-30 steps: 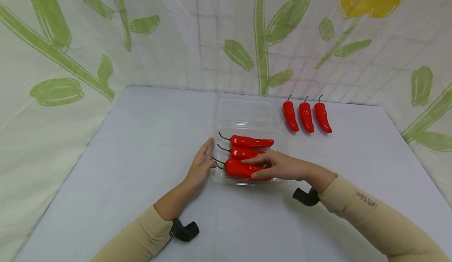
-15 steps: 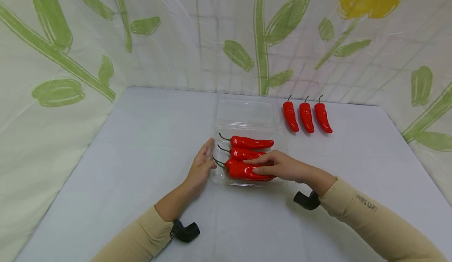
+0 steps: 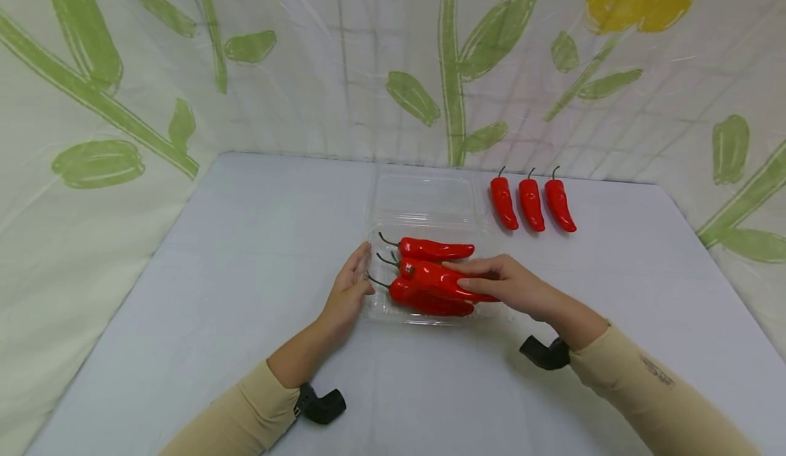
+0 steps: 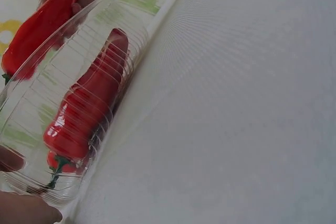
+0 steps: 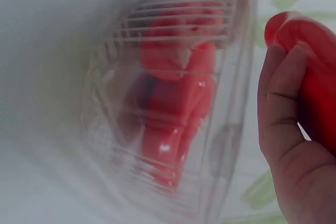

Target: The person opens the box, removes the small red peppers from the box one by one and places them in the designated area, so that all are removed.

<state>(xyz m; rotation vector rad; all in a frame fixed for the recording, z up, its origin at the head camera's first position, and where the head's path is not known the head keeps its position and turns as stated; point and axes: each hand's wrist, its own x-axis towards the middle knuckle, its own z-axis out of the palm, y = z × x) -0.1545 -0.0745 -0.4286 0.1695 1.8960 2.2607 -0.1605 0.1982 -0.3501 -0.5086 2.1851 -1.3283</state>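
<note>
Flower-painted backdrop (image 3: pixel 288 115) behind a bench (image 3: pixel 264 217), right hand (image 3: pixel 518 289) gripping one red pepper (image 3: pixel 437 278) over a clear container (image 3: pixel 417 320), other peppers (image 3: pixel 432 248) inside, left hand (image 3: pixel 342 299) outstretched against the container's side

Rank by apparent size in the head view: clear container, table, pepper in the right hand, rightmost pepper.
1. Table
2. Clear container
3. Held pepper
4. Rightmost pepper; it lies farther away, so its true size against the held one is unsure.

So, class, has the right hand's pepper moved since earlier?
Yes: the held pepper moved up and slightly right in the head view, away from the clear container's near edge.
</note>
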